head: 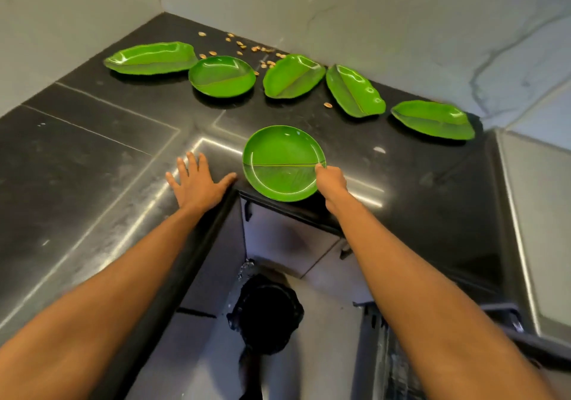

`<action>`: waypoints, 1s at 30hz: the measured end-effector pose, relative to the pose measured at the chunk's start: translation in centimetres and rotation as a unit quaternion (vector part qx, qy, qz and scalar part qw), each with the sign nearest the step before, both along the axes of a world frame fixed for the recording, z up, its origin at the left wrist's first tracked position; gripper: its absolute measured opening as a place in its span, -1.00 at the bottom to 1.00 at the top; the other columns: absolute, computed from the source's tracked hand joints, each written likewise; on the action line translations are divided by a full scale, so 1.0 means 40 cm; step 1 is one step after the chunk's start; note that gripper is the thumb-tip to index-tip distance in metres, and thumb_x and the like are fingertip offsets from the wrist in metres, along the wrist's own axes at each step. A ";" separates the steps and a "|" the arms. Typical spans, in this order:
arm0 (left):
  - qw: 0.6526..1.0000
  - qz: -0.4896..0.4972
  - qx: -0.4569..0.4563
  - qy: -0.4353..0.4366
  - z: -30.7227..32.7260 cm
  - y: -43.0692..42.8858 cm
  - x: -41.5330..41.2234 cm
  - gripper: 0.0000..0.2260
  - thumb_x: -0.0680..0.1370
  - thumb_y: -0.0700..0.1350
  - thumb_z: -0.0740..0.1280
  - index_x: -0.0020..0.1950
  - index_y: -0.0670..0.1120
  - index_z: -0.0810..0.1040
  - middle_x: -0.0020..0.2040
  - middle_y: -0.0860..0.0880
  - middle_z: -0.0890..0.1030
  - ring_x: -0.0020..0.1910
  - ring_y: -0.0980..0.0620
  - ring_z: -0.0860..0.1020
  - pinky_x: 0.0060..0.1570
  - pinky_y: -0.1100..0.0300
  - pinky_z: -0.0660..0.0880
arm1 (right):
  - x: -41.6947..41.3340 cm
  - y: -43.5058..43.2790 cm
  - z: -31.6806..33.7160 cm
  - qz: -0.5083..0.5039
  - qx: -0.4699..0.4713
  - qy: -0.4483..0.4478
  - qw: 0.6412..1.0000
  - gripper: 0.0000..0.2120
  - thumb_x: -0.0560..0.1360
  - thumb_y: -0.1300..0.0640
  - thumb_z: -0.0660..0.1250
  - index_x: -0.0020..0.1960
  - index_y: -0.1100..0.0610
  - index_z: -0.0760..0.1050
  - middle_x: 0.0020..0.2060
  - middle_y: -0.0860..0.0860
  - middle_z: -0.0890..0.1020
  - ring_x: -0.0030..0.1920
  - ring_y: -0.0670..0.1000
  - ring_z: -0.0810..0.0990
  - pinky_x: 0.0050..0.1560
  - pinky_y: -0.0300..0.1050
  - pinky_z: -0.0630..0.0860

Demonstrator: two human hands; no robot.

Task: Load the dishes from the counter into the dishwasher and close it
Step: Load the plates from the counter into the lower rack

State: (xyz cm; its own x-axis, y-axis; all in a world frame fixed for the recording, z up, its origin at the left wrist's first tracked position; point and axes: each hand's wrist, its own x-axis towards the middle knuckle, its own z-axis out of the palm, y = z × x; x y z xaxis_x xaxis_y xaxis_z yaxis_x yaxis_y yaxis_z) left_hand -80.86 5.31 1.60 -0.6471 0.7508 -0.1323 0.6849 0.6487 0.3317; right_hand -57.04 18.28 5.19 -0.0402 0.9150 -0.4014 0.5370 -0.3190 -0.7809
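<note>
Head view: loading looks barely begun. The right hand [332,181], grip narrow, pinches the round plate [278,158] at its 3 o'clock rim, near the bench [92,167] edge. The left hand [194,183] lies flat at 9 o'clock, grip wide. Five leaf dishes [355,90] wait from 10 to 2 o'clock among scattered shells [241,45]. A bin [265,313] stands below at 6 o'clock. I cannot make out the dishwasher.

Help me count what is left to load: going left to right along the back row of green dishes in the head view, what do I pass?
Long leaf dish, round plate, middle leaf dish, slanted leaf dish, far-right leaf dish. The right hand holds a nearer front plate.
</note>
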 end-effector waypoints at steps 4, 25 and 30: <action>0.985 -0.126 0.081 0.083 -0.045 -0.087 0.119 -0.40 0.56 0.23 0.25 0.53 0.02 0.29 0.57 -0.04 0.22 0.56 -0.15 0.12 0.46 -0.26 0.01 | 0.167 -0.102 -0.001 -0.003 0.009 0.000 1.000 -0.66 0.66 0.03 0.19 0.15 0.27 0.58 -0.05 0.10 0.57 -0.02 0.08 0.51 -0.08 -0.12 0.36; 0.873 -0.417 -0.143 -0.210 -0.305 -0.782 1.354 -0.81 0.50 -0.07 0.31 0.02 0.03 0.68 0.04 0.03 0.70 0.06 -0.04 0.65 0.08 0.17 0.51 | 1.504 -1.118 -0.325 -0.264 -0.080 -0.091 0.957 -0.52 0.64 -0.10 0.14 0.05 0.30 0.59 0.03 0.34 0.64 0.06 0.32 0.60 0.01 0.09 0.48; 0.845 -0.466 -0.159 -0.208 -0.320 -0.823 1.543 -0.82 0.55 -0.14 0.33 0.07 0.00 0.68 0.08 0.01 0.68 0.07 -0.04 0.63 0.07 0.21 0.47 | 1.653 -1.280 -0.378 -0.344 -0.119 -0.109 0.925 -0.63 0.68 0.00 0.14 0.23 0.27 0.52 0.20 0.32 0.58 0.20 0.33 0.54 0.17 0.10 0.45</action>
State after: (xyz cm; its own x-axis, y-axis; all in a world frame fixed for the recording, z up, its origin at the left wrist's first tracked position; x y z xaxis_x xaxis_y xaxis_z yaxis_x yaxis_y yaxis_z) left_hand -19.13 -27.60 -11.19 0.3581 0.7922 -0.4941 0.8143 -0.0061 0.5804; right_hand 9.06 -32.91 -9.95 0.6253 0.5782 -0.5240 0.2793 -0.7929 -0.5415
